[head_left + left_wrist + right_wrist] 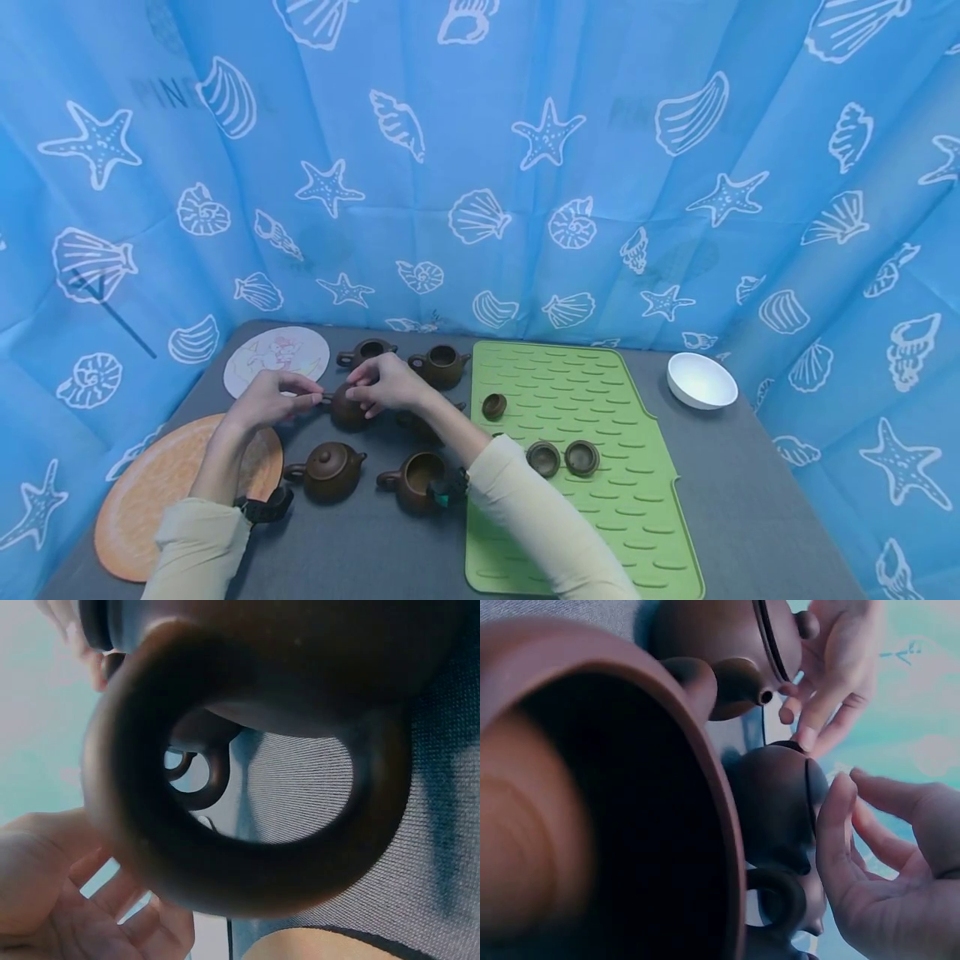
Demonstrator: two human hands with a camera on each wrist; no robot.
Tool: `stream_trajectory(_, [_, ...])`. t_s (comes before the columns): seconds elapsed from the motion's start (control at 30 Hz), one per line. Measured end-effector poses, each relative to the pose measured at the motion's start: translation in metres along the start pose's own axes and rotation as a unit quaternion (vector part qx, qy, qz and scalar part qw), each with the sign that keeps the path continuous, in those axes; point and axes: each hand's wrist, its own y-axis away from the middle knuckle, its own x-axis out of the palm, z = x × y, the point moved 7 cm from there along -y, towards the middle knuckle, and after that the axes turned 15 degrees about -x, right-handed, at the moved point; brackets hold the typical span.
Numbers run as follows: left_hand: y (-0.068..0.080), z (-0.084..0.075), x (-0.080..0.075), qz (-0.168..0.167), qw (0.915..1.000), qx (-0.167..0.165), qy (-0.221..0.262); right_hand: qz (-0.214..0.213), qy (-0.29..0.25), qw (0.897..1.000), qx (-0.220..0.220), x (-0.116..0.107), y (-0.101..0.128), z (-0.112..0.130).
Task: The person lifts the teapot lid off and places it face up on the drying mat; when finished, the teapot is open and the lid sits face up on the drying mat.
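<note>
Steady the round dark-brown clay teapot (346, 411) on the grey cloth-covered table (757, 492), pinching its handle (786, 744) with left hand (266, 400), right hand (392, 383) gentle at lid (817, 784), fingertips close together, cannot tell if pinching.

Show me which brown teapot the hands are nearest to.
The lidded teapot just behind the front-left one: the left hand is at its handle, the right hand at its lid. Neither hand is at the others.

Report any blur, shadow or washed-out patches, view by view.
Head view: bright, the bowl clearly outlined; left wrist: the curtain washed out, the near handle dark with shade; right wrist: the near pot blurred and deeply shadowed inside, the middle teapot dim.
</note>
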Motion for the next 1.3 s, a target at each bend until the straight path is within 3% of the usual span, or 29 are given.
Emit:
stream_trajectory(0.3, [0.000, 0.001, 0.000, -0.005, 0.9999, -0.015, -0.001, -0.035, 0.027, 0.999, 0.023, 0.001, -0.001, -0.004])
stream_trajectory(0.6, [-0.002, 0.004, 0.001, -0.010, 0.9998, -0.018, 0.005, -0.035, 0.037, 0.998, -0.030, -0.008, 0.011, 0.010])
stream_trajectory(1.0, [0.001, 0.002, 0.002, -0.017, 0.9998, -0.001, 0.014, -0.011, 0.008, 0.997, -0.080, -0.051, 0.074, 0.030])
stream_trajectory(1.3, [0.001, 0.003, 0.001, -0.021, 0.9996, 0.002, 0.018, -0.045, -0.017, 0.997, -0.053, -0.098, 0.127, 0.016])
